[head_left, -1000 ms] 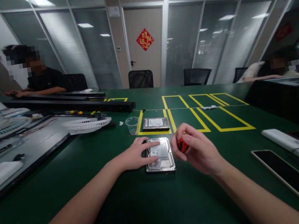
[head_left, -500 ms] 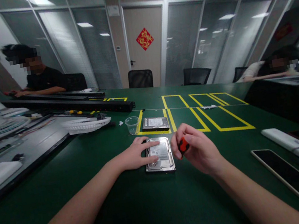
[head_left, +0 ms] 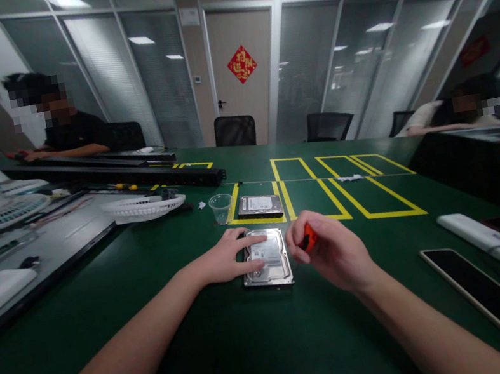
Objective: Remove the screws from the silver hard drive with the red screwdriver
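Note:
A silver hard drive lies flat on the green table in front of me. My left hand rests on its left side, thumb and forefinger spread across the labelled top; the other fingertips are partly hidden at the far left edge. Closed around a red-and-black screwdriver handle, my right hand is at the drive's right edge. The screwdriver's tip is too small to make out. Just behind, a second hard drive sits within yellow tape, beside a clear plastic cup.
Fan parts, a large metal panel and long black bars occupy the left. A phone and a white power strip lie at right. Two co-workers sit farther off, left and right.
My right hand has shifted slightly and turned the screwdriver handle a little. The left hand and the hard drive stay where they were.

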The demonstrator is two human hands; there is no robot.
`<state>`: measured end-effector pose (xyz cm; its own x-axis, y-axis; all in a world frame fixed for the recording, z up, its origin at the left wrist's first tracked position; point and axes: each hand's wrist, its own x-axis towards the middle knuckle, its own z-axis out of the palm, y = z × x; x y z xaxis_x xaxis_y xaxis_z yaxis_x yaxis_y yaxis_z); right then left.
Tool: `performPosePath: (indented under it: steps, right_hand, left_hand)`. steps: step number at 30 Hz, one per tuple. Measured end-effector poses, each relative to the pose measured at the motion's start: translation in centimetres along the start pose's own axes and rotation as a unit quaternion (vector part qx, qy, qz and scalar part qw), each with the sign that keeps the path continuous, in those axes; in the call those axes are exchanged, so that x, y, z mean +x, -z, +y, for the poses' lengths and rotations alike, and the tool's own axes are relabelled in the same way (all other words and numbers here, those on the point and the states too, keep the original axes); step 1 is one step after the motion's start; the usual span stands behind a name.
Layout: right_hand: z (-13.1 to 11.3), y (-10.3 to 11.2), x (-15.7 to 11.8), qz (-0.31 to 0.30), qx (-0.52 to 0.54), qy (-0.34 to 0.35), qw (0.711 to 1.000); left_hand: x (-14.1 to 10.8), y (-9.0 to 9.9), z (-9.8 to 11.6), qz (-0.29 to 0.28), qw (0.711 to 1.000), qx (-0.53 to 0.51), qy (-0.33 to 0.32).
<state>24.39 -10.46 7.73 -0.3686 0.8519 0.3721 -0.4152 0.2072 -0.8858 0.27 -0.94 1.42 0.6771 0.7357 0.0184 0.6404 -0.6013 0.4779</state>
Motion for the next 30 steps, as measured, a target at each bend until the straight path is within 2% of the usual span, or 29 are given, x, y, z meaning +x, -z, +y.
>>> performPosePath:
  steps: [30]
  right_hand:
    - [0.23, 0.00, -0.12, -0.019, 0.017, 0.011, 1.000]
  left_hand:
    - [0.02, -0.21, -0.27, 0.006, 1.000, 0.012, -0.012]
